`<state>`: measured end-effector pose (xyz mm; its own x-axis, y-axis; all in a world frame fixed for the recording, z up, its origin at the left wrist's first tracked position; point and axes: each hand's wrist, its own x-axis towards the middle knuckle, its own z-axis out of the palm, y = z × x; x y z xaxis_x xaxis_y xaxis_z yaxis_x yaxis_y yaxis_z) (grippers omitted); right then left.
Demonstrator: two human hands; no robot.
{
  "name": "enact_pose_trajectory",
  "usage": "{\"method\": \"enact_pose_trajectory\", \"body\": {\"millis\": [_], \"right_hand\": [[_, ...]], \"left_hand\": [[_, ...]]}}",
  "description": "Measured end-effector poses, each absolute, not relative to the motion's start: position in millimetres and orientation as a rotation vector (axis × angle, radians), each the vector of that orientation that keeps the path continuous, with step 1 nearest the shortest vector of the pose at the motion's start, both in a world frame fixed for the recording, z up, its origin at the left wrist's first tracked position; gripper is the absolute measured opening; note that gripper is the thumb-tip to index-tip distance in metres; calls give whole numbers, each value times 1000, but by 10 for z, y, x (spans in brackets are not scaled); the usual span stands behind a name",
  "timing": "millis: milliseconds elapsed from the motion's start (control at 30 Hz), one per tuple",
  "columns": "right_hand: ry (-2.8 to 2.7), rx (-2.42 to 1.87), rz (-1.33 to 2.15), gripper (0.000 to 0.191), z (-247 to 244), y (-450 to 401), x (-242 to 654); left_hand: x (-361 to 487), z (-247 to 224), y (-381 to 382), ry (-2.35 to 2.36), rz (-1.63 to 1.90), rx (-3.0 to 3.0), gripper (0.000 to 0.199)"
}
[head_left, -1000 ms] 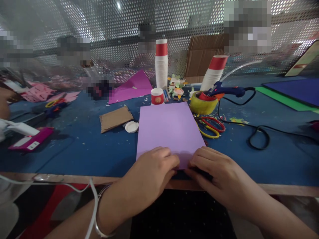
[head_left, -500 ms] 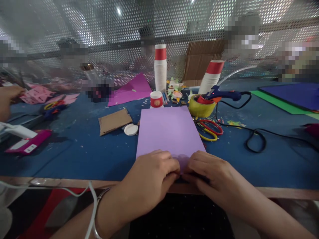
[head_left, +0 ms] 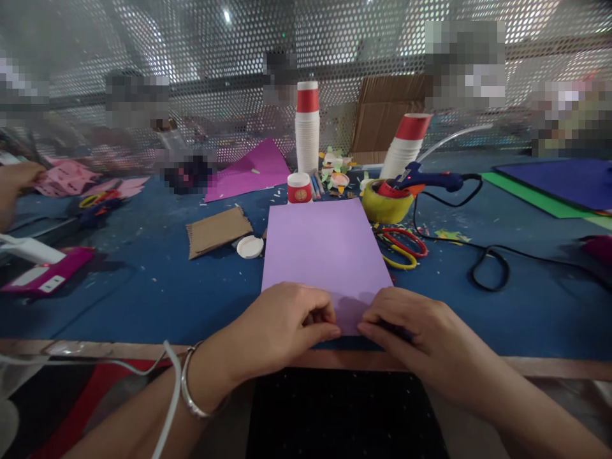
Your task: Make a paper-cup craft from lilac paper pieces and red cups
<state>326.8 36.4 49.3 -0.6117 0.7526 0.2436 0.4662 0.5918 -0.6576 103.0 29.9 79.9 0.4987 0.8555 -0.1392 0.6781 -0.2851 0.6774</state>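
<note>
A sheet of light purple paper (head_left: 325, 248) lies on the blue table, its near edge close to the table's front. At that near edge, my left hand (head_left: 299, 319) is closed, thumb and fingers pinching the paper left of its middle. My right hand (head_left: 406, 322) pinches the same edge a little further right, near the corner. Between the two hands a short stretch of the edge shows. Just beyond the sheet stands a red and white paper cup (head_left: 299, 189). To the sheet's right lie scissors (head_left: 404, 247) with red and yellow handles.
A yellow tape roll (head_left: 387, 207) holds a blue glue gun (head_left: 430, 181), its black cord (head_left: 526, 252) trailing right. Behind are stacked cups (head_left: 307, 137). Left are cardboard (head_left: 218, 233), a white lid (head_left: 250, 247) and a magenta power strip (head_left: 52, 274). Another person's hand (head_left: 21, 178) is far left.
My left hand has shifted slightly left along the paper's near edge and its fingers have uncurled somewhat. More of the edge shows between my hands. The sheet stays nearly in place.
</note>
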Motion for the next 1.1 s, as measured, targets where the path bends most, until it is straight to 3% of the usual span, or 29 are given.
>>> {"method": "enact_pose_trajectory", "body": {"millis": [600, 900, 1100], "right_hand": [[-2351, -1023, 749, 25, 473, 412, 3387], [-2344, -1030, 747, 28, 445, 415, 3418], [-2326, -1012, 733, 28, 429, 412, 3406]], "left_hand": [[669, 888, 209, 1356, 187, 1989, 24], [562, 878, 100, 1330, 297, 2009, 30], [516, 897, 119, 1375, 235, 1913, 25]]}}
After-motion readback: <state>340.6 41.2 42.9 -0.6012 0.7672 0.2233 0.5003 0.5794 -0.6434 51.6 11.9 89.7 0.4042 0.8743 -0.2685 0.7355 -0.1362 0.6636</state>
